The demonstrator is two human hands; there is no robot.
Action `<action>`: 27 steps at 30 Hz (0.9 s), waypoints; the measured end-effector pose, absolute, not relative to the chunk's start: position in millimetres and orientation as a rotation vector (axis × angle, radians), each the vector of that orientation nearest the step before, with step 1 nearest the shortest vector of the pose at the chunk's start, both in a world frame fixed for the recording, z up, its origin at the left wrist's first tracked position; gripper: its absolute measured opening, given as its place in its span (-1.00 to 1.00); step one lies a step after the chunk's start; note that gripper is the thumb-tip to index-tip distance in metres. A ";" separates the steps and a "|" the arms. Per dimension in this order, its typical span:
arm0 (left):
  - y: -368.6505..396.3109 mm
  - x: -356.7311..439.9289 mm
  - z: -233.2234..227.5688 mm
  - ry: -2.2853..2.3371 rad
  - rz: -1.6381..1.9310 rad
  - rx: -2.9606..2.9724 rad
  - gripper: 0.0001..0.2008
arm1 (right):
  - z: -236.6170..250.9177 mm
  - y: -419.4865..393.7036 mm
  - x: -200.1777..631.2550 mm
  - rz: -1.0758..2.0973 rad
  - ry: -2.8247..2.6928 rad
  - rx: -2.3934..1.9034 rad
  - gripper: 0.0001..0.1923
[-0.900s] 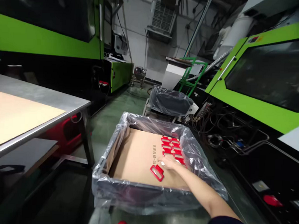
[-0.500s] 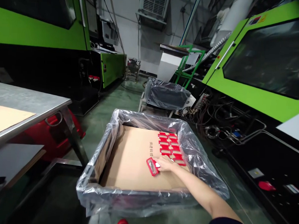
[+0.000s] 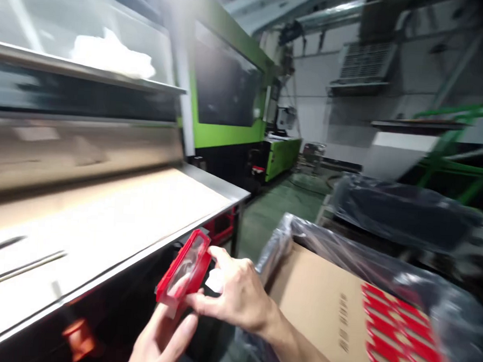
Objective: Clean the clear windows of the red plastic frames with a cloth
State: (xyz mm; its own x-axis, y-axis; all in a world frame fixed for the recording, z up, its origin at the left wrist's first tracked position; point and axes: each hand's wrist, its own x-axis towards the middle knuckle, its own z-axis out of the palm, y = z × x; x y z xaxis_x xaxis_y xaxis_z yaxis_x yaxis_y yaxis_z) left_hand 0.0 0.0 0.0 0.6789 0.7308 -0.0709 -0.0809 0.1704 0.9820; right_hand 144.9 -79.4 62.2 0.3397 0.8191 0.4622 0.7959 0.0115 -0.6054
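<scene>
Fingers [image 3: 202,303] of both hands around red frame [image 3: 184,265]

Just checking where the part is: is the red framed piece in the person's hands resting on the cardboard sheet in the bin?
No, the red framed piece is held up between the right hand and left hand, well clear of the cardboard sheet.

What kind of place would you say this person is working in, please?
Probably a plastics moulding workshop: large green machines line a concrete aisle, a steel workbench stands beside them, and a bag-lined box holds rows of red plastic parts, like the red part both hands hold.
</scene>
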 end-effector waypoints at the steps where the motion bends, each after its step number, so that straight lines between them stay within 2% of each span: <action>1: 0.0 -6.9 13.8 0.633 0.708 1.243 -0.52 | 68.3 -66.3 131.9 -0.003 -1.510 -1.728 -0.37; 3: 0.1 -21.8 39.5 0.639 0.833 1.199 -0.66 | 79.3 -43.4 108.2 -0.096 -1.633 -1.656 -0.35; 8: 7.1 -58.5 88.0 0.685 1.157 0.962 -0.50 | 112.3 -5.3 59.9 -0.263 -1.781 -1.500 -0.33; 11: 20.0 -80.1 114.6 0.706 1.306 0.955 -0.53 | 138.9 3.8 42.4 -0.290 -1.829 -1.341 -0.35; 14: 37.2 -102.5 144.8 0.613 1.477 1.019 -0.60 | 167.0 5.9 36.4 -0.253 -1.784 -1.180 -0.48; 18: 56.5 -127.8 191.7 0.475 1.644 1.248 -0.67 | 206.8 7.3 40.9 -0.211 -1.706 -0.947 -0.81; 22: 68.1 -143.4 237.7 0.429 1.669 1.648 -0.74 | 251.2 10.0 46.8 -0.284 -1.657 -0.749 -0.88; 27: 73.6 -152.5 278.2 0.432 1.660 1.980 -0.78 | 299.1 10.1 45.3 -0.545 -1.687 -0.612 -0.92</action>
State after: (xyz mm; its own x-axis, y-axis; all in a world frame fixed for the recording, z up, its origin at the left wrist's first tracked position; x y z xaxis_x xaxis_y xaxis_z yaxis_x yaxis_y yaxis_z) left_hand -152.5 73.6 278.2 0.2000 0.5487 0.8117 -0.0830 -0.8160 0.5720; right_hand 45.3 10.1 299.1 -0.1618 0.1050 0.9812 0.6588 0.7518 0.0282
